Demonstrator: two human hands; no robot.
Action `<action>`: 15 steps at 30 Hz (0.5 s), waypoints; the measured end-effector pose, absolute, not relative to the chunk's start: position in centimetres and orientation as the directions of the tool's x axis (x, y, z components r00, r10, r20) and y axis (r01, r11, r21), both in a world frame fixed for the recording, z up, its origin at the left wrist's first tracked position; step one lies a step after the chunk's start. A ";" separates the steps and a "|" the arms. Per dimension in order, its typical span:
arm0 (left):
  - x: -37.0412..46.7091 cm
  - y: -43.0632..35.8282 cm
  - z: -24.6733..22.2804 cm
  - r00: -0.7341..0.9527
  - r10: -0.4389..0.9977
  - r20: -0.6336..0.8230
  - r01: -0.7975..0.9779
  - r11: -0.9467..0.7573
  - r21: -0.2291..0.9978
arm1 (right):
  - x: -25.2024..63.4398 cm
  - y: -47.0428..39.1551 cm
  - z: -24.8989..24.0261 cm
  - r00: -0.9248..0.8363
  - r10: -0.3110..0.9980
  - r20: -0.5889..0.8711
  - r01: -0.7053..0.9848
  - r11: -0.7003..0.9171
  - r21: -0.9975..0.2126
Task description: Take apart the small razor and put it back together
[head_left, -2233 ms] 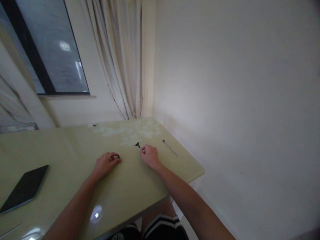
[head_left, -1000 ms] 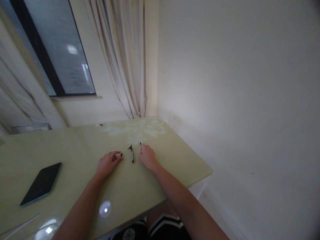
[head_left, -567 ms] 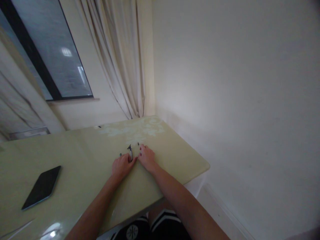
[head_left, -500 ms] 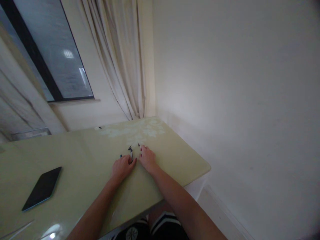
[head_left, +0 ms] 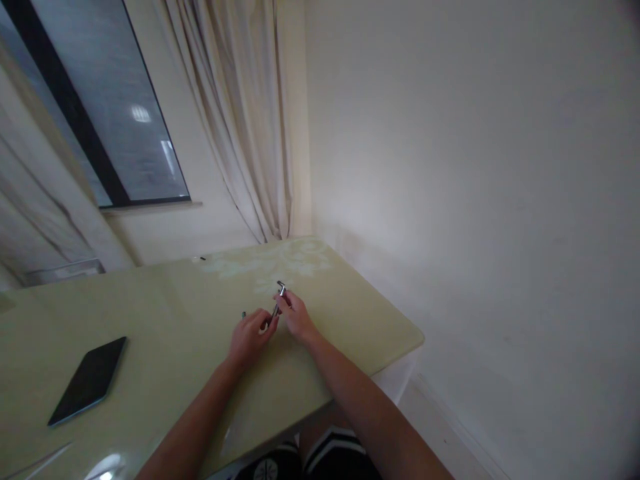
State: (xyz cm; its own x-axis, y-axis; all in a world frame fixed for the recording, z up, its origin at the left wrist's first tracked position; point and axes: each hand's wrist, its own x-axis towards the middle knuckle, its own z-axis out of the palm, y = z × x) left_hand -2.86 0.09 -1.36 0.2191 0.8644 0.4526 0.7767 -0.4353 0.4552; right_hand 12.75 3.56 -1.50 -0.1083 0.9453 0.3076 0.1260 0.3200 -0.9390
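Observation:
A small silver metal tool with a crosswise head, which looks like a razor (head_left: 276, 309), slants up and away between my two hands above the table. My left hand (head_left: 251, 332) is closed, thumb and forefinger pinching the lower end of its handle. On the upper handle, just below the head, are the closed fingers of my right hand (head_left: 296, 315). A tiny dark piece (head_left: 243, 315) shows beside my left knuckles; whether it is held or lies on the table I cannot tell.
The pale green glossy table (head_left: 175, 347) has a rounded right corner near the white wall (head_left: 475, 200). On its left lies a black tablet (head_left: 90, 380). A small dark item (head_left: 203, 259) is by the back edge, below the curtain (head_left: 250, 133).
My right hand has come to the tool and now grips it below the head. The tool has tilted to the right, and the small dark-tipped piece at my right fingertips is no longer visible.

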 end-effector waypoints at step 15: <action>-5.6 1.2 -1.4 0.158 0.976 0.153 -0.060 -0.145 0.988 | 13.2 2.3 -0.3 -0.549 0.827 0.122 -0.229 -0.009 -0.973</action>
